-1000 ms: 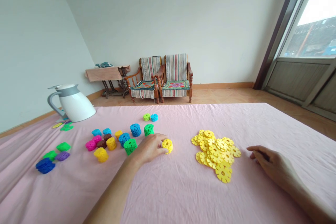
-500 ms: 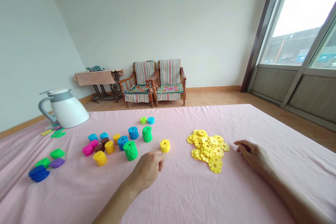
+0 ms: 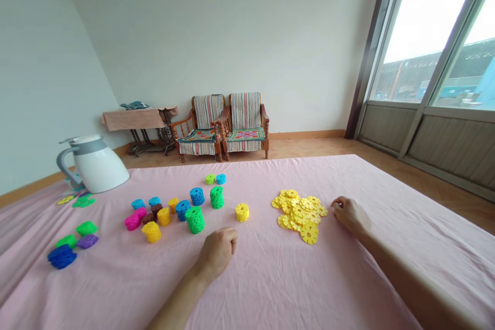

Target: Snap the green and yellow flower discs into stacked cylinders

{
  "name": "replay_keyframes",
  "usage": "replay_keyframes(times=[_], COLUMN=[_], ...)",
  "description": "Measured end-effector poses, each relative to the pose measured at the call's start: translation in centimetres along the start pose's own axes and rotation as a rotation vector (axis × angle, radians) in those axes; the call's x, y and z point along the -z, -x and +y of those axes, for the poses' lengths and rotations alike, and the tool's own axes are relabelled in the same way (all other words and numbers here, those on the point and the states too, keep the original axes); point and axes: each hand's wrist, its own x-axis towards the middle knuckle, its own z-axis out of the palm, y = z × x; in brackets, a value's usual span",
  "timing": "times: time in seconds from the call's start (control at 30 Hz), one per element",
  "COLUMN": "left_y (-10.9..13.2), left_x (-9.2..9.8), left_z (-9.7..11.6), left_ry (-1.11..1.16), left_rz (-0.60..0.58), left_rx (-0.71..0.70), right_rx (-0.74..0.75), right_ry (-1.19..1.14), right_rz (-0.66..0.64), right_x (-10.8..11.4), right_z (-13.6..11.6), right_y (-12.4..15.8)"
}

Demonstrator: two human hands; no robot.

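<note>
My left hand [image 3: 217, 253] is closed with its back towards me, low over the cloth. Its fingertips are hidden, so I cannot tell whether it holds anything. Just beyond it stands a short stack of yellow snowflake discs [image 3: 242, 212], apart from the hand. A loose pile of yellow snowflake discs [image 3: 299, 211] lies to the right, several overlapping. Close to that pile's right edge, my right hand [image 3: 351, 215] has its fingers curled in. Nothing shows between them, but the inner side is hidden.
Left of my left hand stand green stacks [image 3: 194, 220], blue stacks [image 3: 183, 211], yellow stacks [image 3: 151, 232] and pink stacks [image 3: 132, 222]. Dark blue discs [image 3: 62, 257] lie farther left. A white jug [image 3: 101, 167] stands at the back left of the pink cloth [image 3: 270, 283].
My right hand has moved left towards the yellow pile, and its fingers have curled in. My left hand stays closed, slightly lower in view. The view has shifted a little.
</note>
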Motion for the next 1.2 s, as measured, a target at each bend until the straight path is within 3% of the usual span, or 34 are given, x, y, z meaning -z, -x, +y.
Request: replay_keyframes(times=[0.17,0.37,0.57,0.8,0.93,1.03,1.2], left_y=[-0.4,-4.4,-7.8,-8.2,-7.5,-6.5,-5.7], left_x=[-0.6,-3.8,-6.4,-6.8,-5.6,-3.0,1.8], left_z=[3.6,7.4,8.5,8.6,8.5,7.7,3.8], left_ry=[0.074,0.121,0.093,0.087,0.11,0.134,0.176], left_rz=[0.023,-0.012,0.044,0.062,0.078,0.091,0.258], left_rx=[-0.175,-0.23,-0.163,-0.145,-0.15,-0.165,-0.098], right_rx=[-0.115,-0.083,-0.072,-0.062,-0.07,-0.073,-0.04], right_ry=[0.049,0.029,0.024,-0.003,-0.022,-0.037,-0.064], right_rz=[0.045,0.025,0.032,0.041,0.041,0.033,0.013], right_x=[-0.2,0.0,-0.1,-0.2,-0.3,-0.3,-0.6], right_z=[-1.1,-0.9,-0.7,-1.0,-0.8,-0.6,-0.4], right_y=[0.9,0.9,0.6,0.7,0.5,0.4,0.2])
